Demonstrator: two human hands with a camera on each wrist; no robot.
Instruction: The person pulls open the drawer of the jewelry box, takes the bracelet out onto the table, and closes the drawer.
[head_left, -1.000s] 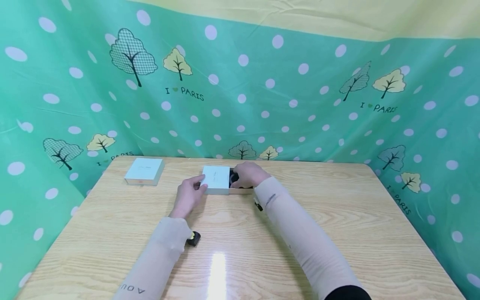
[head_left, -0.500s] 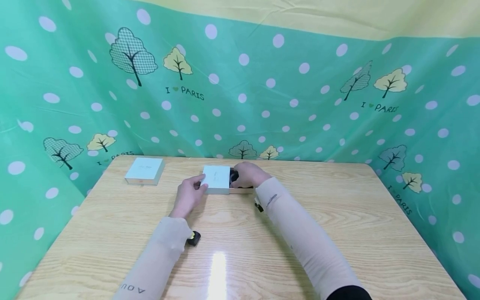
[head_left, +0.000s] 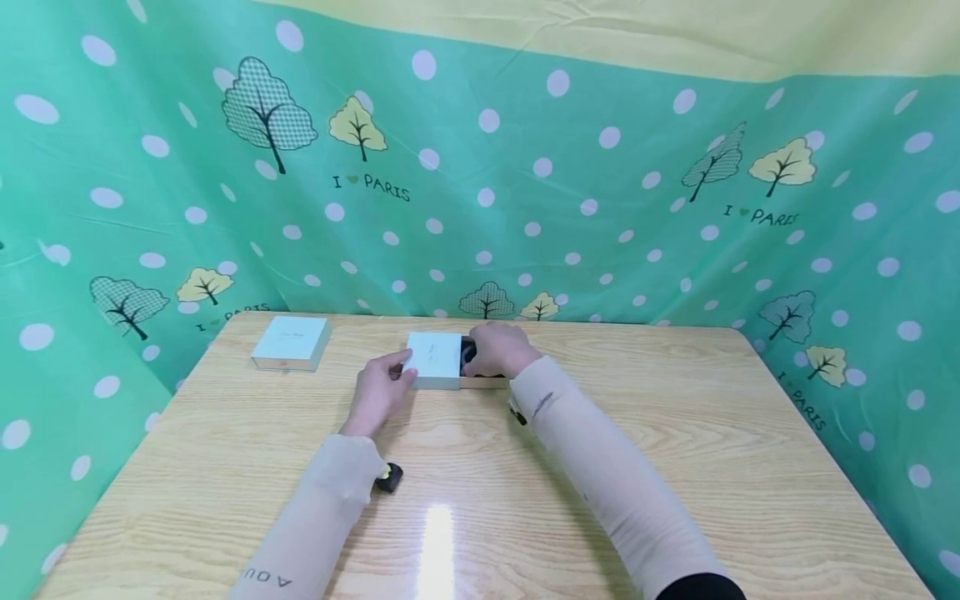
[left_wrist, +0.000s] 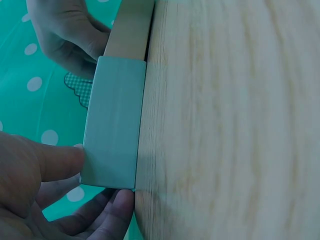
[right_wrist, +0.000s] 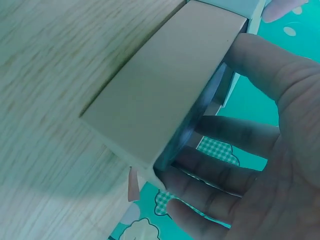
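A light blue sliding box [head_left: 432,358] lies at the back middle of the table, its cardboard drawer [head_left: 480,382] pulled partly out to the right. My left hand [head_left: 375,392] grips the box's left end, thumb and fingers at its corners. Over the drawer, my right hand [head_left: 497,348] reaches in with thumb and fingers bent downward. Part of a dark rounded thing [head_left: 467,354] shows inside, beside the thumb. In the right wrist view, the fingertips disappear behind the drawer's pale side wall [right_wrist: 165,80], so I cannot tell whether they hold that thing. A small ribbon tab [right_wrist: 133,185] hangs from the drawer's end.
Another light blue box [head_left: 291,342], closed, stands at the table's back left. Behind the wooden table [head_left: 675,450] hangs a green dotted curtain [head_left: 525,208] with tree prints. A bright reflection falls on the tabletop near the front.
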